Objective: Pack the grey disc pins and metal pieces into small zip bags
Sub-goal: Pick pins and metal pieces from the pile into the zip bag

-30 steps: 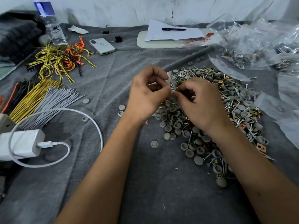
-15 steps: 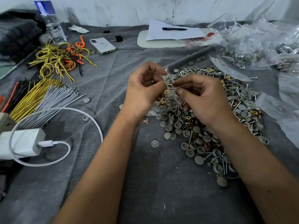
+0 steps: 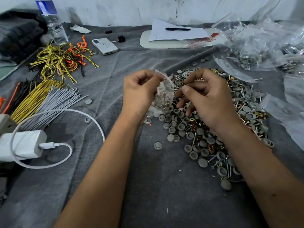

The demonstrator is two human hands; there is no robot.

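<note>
The person's right hand (image 3: 209, 102) covers part of the heap of grey disc pins and metal pieces (image 3: 213, 129). What fills the small clear zip bag (image 3: 163, 94), pinched by the left hand (image 3: 141, 94), is too blurred to tell. The clear plastic water bottle (image 3: 52, 22) is cut off by the top edge.

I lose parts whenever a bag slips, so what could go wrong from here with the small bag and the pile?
1. The left hand pinches the small zip bag only near its top, and the bag already holds pieces; it might tip and spill.
2. The right hand hovers low over the pile of grey disc pins, so it may scatter them, like the stray disc on the grey cloth.
</note>
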